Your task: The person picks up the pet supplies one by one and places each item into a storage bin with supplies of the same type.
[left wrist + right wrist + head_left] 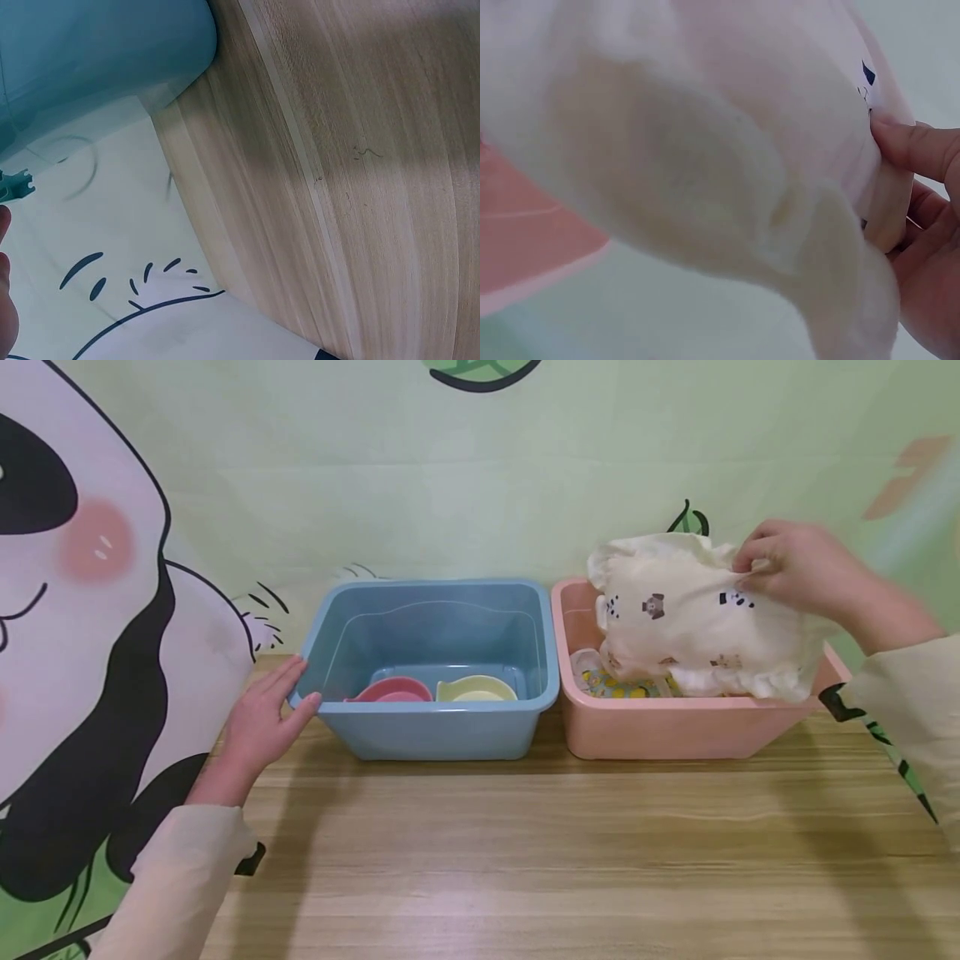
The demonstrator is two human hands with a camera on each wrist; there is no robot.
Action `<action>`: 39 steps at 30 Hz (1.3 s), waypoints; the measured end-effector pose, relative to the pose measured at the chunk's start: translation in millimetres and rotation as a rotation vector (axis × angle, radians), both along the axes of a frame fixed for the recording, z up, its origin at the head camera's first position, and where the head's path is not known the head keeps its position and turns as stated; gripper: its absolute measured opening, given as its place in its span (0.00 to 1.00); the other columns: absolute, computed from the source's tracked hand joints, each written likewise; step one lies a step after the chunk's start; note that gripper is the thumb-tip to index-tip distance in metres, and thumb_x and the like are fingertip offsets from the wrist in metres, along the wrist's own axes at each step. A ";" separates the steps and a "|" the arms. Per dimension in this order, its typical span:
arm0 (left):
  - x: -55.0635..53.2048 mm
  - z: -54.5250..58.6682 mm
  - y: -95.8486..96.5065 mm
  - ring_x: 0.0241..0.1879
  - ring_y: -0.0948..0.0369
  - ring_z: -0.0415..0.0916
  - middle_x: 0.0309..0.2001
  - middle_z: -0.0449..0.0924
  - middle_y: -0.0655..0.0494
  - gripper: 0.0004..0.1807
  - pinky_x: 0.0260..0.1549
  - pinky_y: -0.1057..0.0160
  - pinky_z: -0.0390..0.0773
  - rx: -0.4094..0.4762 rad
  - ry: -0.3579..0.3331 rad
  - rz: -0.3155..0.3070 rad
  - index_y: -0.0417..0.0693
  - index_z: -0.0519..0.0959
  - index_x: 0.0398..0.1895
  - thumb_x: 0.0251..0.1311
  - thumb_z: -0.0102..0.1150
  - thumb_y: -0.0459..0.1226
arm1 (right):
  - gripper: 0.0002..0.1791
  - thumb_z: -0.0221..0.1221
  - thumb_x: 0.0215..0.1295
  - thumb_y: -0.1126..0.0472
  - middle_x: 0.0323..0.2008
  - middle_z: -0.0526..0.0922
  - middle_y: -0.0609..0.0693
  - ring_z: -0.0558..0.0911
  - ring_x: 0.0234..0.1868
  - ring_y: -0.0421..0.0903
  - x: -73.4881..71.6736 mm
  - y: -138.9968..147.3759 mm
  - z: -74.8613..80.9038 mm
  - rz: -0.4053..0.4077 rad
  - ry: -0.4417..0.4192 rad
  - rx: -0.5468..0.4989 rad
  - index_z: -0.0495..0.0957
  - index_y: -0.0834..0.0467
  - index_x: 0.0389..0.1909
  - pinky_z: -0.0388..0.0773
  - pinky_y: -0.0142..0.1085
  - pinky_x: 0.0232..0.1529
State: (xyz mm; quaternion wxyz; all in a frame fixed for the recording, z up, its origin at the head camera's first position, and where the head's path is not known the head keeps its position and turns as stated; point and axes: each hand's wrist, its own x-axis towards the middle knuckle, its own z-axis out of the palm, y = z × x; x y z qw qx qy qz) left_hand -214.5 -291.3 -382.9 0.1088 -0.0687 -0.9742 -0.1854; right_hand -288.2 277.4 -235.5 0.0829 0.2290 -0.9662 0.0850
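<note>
My right hand [806, 568] pinches the upper edge of a small cream pillow [675, 610] with ruffled edges and printed animal faces. The pillow is tilted over the pink bin [675, 727], covering much of its opening. In the right wrist view, the thumb [919, 150] presses on the pillow's cloth, and the cloth [705, 150] fills most of the picture. My left hand [262, 718] rests against the left rim of the blue bin [442, 732], fingers fairly straight. Inside that bin lie a pink dish-like item [393, 690] and a pale yellow one [477, 688], partly hidden by the front wall.
Beneath the pillow, a yellow-patterned item [611, 683] shows in the pink bin. Both bins stand side by side on a wood-grain table [540, 852]. Behind them hangs a green cloth backdrop [480, 485] with a large printed panda [90, 610] at left.
</note>
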 end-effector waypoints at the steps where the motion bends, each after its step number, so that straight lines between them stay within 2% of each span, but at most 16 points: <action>1: -0.1 -0.3 0.1 0.62 0.42 0.56 0.66 0.55 0.46 0.33 0.53 0.35 0.58 -0.003 0.002 -0.001 0.49 0.56 0.65 0.60 0.42 0.53 | 0.02 0.59 0.51 0.69 0.38 0.75 0.59 0.73 0.36 0.54 0.1 -0.2 -1.8 0.003 -0.005 -0.003 0.78 0.63 0.27 0.68 0.45 0.35; 6: 0.0 -1.6 0.7 0.62 0.42 0.56 0.66 0.56 0.46 0.33 0.53 0.36 0.59 -0.014 0.006 -0.008 0.47 0.57 0.65 0.60 0.41 0.54 | 0.02 0.59 0.51 0.69 0.37 0.76 0.58 0.74 0.37 0.53 0.0 -1.5 -9.1 0.010 -0.029 -0.012 0.78 0.62 0.27 0.68 0.45 0.36; 21: 0.3 -1.0 0.8 0.62 0.42 0.56 0.66 0.55 0.46 0.32 0.53 0.36 0.58 -0.008 0.002 -0.007 0.48 0.56 0.65 0.61 0.41 0.53 | 0.02 0.58 0.52 0.67 0.40 0.76 0.60 0.73 0.40 0.56 -6.9 -5.8 -24.4 -0.001 -0.176 -0.082 0.77 0.62 0.27 0.67 0.49 0.43; 32: -0.8 0.2 2.3 0.62 0.42 0.56 0.66 0.56 0.46 0.33 0.53 0.36 0.58 -0.005 0.007 -0.009 0.48 0.56 0.65 0.61 0.40 0.54 | 0.02 0.56 0.54 0.68 0.43 0.74 0.62 0.71 0.44 0.57 -11.3 -2.7 -32.7 -0.060 -0.279 -0.162 0.75 0.63 0.29 0.64 0.51 0.46; 39: -2.3 -1.8 0.7 0.61 0.42 0.57 0.65 0.56 0.46 0.33 0.53 0.37 0.59 -0.007 0.028 -0.018 0.47 0.57 0.65 0.61 0.40 0.54 | 0.03 0.56 0.55 0.67 0.43 0.74 0.62 0.70 0.46 0.57 -16.7 -2.9 -33.6 -0.070 -0.293 -0.214 0.75 0.64 0.30 0.63 0.52 0.48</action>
